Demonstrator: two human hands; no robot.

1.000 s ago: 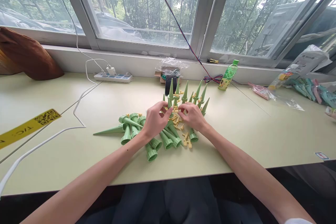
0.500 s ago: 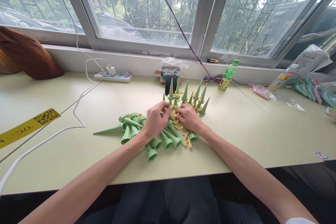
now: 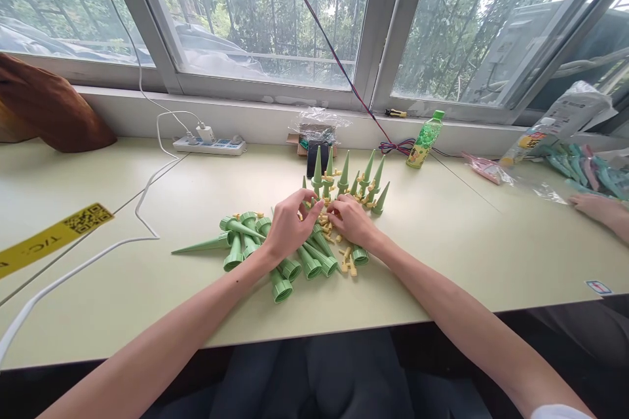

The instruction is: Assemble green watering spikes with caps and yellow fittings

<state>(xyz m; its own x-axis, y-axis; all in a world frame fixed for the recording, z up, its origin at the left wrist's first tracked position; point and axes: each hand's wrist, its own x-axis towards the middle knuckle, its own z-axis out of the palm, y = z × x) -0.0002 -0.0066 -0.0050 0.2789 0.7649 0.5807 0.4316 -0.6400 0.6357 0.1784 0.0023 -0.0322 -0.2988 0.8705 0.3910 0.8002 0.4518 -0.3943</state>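
Observation:
My left hand (image 3: 291,226) is closed, with a green plastic watering spike (image 3: 313,203) showing between thumb and forefinger; most of the spike is hidden by the hand. My right hand (image 3: 354,219) is just to the right, fingers bent together low over small yellow valves (image 3: 326,228); whatever they pinch cannot be made out. Loose green spikes (image 3: 236,250), cone-shaped with ribbed open caps, lie in a pile around and under my left forearm. Behind both hands several green spikes (image 3: 344,173) stand point up, with yellow valves fitted at their sides.
A phone (image 3: 318,160) leans by a small box at the back. Further right stand a green-capped bottle (image 3: 425,139) and plastic bags (image 3: 584,167). Another person's hand (image 3: 600,211) rests at the right edge. A power strip (image 3: 211,145) and white cable (image 3: 147,193) lie left.
Another person's hand has come into view at the right edge. My hands stay almost in place, with only slight finger movement; the view has shifted a little.

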